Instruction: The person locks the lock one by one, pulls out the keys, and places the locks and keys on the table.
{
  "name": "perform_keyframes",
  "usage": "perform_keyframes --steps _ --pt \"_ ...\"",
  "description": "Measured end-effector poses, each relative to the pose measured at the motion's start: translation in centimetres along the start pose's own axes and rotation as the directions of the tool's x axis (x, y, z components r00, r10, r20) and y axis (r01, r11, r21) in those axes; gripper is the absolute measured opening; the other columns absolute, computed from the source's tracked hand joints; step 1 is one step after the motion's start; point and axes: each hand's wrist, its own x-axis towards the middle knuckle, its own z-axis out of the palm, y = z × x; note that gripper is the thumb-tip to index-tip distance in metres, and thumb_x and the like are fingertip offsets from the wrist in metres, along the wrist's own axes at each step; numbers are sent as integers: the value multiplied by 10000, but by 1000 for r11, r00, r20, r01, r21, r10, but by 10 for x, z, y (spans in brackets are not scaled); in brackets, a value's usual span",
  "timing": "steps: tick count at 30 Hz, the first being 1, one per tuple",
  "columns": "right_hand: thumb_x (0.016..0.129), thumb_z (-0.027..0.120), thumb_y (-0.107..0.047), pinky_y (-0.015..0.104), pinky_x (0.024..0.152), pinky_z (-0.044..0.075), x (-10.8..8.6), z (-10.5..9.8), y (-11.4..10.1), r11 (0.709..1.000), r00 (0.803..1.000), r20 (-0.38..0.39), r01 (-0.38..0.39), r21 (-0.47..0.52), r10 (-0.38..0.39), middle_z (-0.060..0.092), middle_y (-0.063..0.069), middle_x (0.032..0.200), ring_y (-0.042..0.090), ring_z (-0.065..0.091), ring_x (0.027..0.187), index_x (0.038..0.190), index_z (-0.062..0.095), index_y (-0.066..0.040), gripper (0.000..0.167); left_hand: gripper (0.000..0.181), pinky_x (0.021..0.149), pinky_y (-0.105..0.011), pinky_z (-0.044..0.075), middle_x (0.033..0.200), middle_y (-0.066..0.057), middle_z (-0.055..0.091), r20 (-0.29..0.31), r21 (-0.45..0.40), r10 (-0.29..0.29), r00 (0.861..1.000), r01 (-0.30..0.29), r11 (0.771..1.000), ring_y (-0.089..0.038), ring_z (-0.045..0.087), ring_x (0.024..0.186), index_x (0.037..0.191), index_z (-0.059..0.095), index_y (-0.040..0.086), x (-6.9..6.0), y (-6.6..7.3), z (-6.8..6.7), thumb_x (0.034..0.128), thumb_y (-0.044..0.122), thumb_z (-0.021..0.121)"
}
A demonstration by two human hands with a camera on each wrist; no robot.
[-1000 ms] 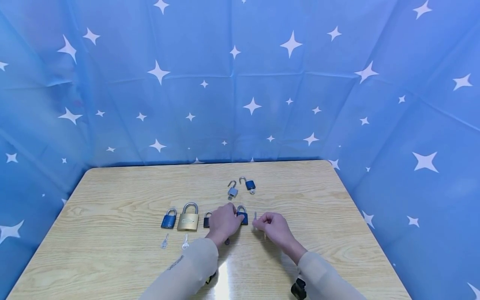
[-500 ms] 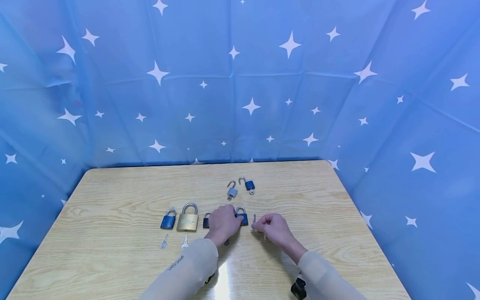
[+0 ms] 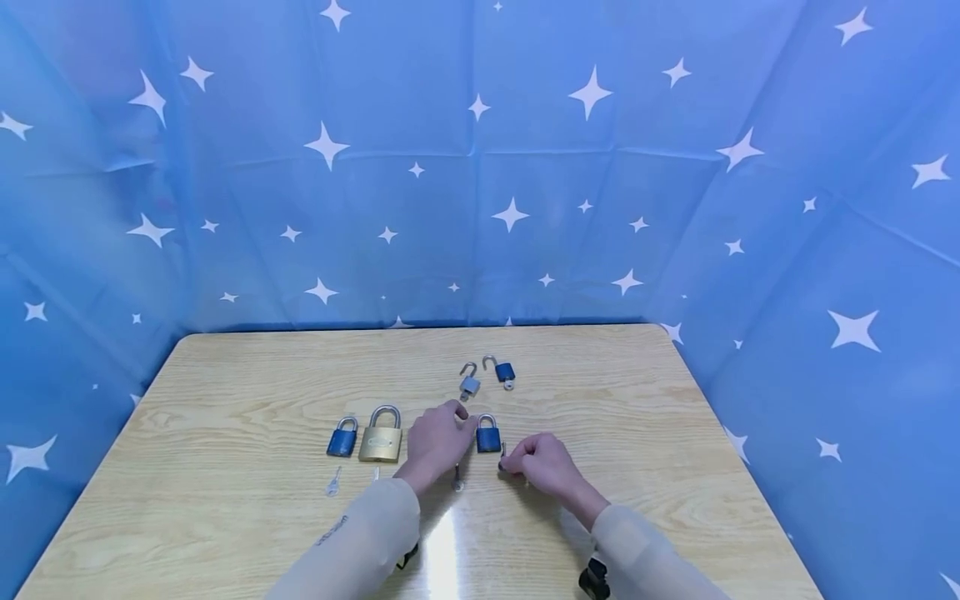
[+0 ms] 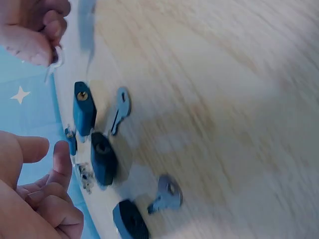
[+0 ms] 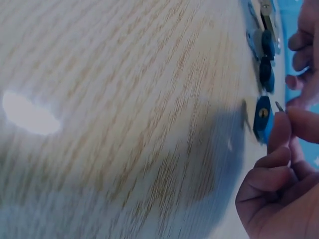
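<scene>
My right hand (image 3: pixel 551 468) pinches a small key (image 3: pixel 503 451) between thumb and forefinger, just right of an upright-looking blue padlock (image 3: pixel 487 437) with its shackle down. The key stays apart from that padlock, whose brass keyhole shows in the left wrist view. Over the table to the padlock's left is my left hand (image 3: pixel 437 440), its thumb and forefinger spread with nothing between them and its other fingers bent. Below it hides a dark padlock (image 4: pixel 103 160), seen in the left wrist view. One loose key (image 3: pixel 458 480) lies nearer me, between the hands.
Left of the hands stand a large brass padlock (image 3: pixel 380 442) and a blue padlock (image 3: pixel 342 438), with a key (image 3: pixel 333 482) in front. Farther back lie a silver padlock (image 3: pixel 469 385) and a blue padlock (image 3: pixel 506 372), both with shackles open. A starry blue cloth (image 3: pixel 420 267) hangs behind.
My left hand has let go of the blue padlock and shifted left, baring it and the loose key. My right hand has come slightly nearer me with its key.
</scene>
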Motion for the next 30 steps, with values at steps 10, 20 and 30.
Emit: perform_keyframes --steps 10,20,30 --pt "793 732 -187 253 540 381 -1 14 -4 991 998 0 56 -118 -57 593 -23 584 102 468 543 610 658 -66 232 213 493 -280 400 674 67 640 -8 -44 26 1000 -26 999 -94 537 549 970 687 203 -8 -14 -22 950 389 585" --pt "790 689 -217 245 489 329 2 22 -7 965 998 -2 66 -255 -69 473 -98 464 88 396 460 457 455 -192 408 193 493 -283 397 700 68 634 -14 -78 3 1000 -4 997 -98 534 559 968 684 207 -14 -31 -30 942 376 595" --pt "784 658 -211 235 454 230 1 23 -8 941 998 -6 54 -334 -59 346 -105 455 86 331 450 468 382 -201 419 187 490 -285 382 759 47 653 -29 -62 0 1000 -2 998 -108 511 546 963 693 210 -16 -36 -30 935 372 602"
